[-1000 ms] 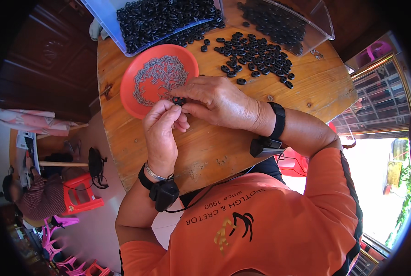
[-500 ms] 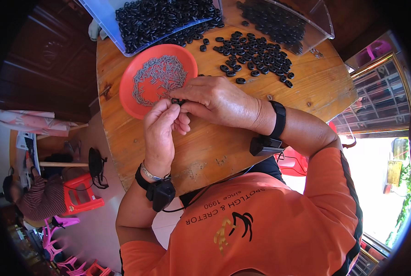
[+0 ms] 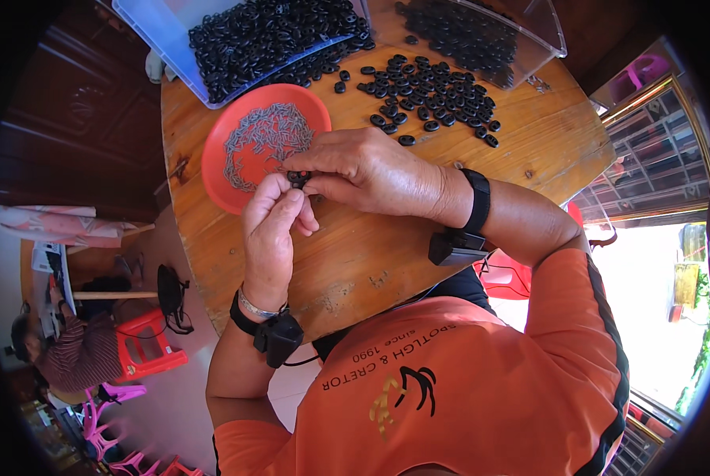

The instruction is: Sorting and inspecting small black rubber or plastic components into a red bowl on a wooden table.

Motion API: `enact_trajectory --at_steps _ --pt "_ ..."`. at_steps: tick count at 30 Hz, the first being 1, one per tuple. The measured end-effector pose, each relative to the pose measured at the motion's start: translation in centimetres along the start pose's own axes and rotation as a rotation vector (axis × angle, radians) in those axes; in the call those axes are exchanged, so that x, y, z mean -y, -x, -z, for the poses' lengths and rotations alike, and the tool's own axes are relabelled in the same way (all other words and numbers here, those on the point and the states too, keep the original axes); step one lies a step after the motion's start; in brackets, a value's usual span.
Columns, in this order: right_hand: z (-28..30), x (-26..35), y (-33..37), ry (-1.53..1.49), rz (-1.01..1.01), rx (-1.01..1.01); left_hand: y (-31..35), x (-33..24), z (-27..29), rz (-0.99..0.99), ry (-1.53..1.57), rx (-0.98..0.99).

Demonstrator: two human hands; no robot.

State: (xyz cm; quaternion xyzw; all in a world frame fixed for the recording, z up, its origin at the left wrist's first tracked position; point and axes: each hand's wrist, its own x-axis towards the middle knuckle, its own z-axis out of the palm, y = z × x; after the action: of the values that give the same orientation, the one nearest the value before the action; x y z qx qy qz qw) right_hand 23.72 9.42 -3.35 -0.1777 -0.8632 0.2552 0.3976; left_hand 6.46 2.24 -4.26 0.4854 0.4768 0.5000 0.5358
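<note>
A small black two-holed oval piece [image 3: 298, 179] is pinched between the fingertips of both hands. My left hand [image 3: 269, 218] grips it from below with thumb and fingers closed. From the right, my right hand [image 3: 363, 170] holds its other side between thumb and forefinger, and the fingers partly hide it. Just beyond the fingertips is a round orange-red dish [image 3: 215, 184] holding many thin grey metal bits [image 3: 269, 128], too small to tell whether springs or screws. Similar black oval pieces [image 3: 432, 91] lie loose on the wooden table [image 3: 529, 151] past my right hand.
A clear plastic bin [image 3: 176, 59] full of black pieces stands at the far left of the table. Another clear container [image 3: 541, 55] with more sits at the far right. Off to the left, a person [image 3: 77, 349] sits near a red stool [image 3: 152, 345].
Both hands still hold the black piece together, with the fingers slightly shifted around it. The whole view has shifted a little; dish and bins look unmoved on the table.
</note>
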Motion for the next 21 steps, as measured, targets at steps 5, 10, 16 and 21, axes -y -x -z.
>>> enact_trajectory --at_steps 5,10,16,21 --pt "0.5 -0.4 0.5 -0.041 -0.008 -0.001 -0.2 0.3 -0.9 -0.024 -0.067 -0.023" --pt "0.4 -0.5 0.5 -0.223 -0.162 0.049 0.1 0.5 -0.8 -0.068 -0.176 -0.058" --pt "-0.1 -0.3 0.3 -0.222 -0.196 0.060 0.3 0.5 -0.1 -0.093 -0.245 -0.059" --pt "-0.8 -0.2 0.1 -0.203 -0.183 0.058 0.6 0.3 0.2 -0.058 -0.202 -0.083"
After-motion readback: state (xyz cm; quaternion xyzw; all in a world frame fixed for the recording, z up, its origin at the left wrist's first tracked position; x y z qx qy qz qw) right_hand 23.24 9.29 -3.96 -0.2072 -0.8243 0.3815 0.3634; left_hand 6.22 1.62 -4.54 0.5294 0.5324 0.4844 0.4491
